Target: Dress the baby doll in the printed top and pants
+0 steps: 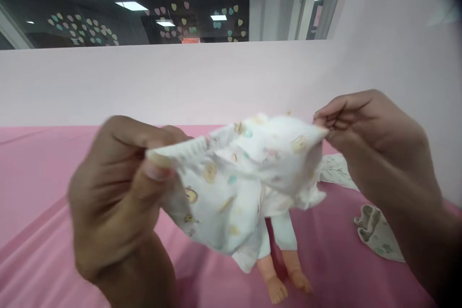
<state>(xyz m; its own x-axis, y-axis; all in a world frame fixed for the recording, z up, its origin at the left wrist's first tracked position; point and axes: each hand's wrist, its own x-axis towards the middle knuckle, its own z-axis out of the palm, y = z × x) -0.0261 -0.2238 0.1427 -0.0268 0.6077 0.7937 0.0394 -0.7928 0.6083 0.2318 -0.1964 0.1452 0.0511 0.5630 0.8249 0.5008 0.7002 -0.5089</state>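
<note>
A small white baby garment (231, 178) printed with little animal faces is stretched in the air between my hands; its exact kind is unclear, though one edge looks gathered. My left hand (122, 192) pinches its left corner between thumb and fingers. At the opposite corner, my right hand (382, 144) grips the cloth with its fingertips. Behind and below the garment lies a baby doll (283, 245) in white legwear, its bare feet toward me. The garment hides the doll's upper body.
Pink sheeting (36, 202) covers the surface. To the right lie a folded patterned cloth (337, 171) and a white item with brown ear-like shapes (380, 236), partly behind my right arm. A pale wall (162, 82) with a window (126, 5) stands at the back.
</note>
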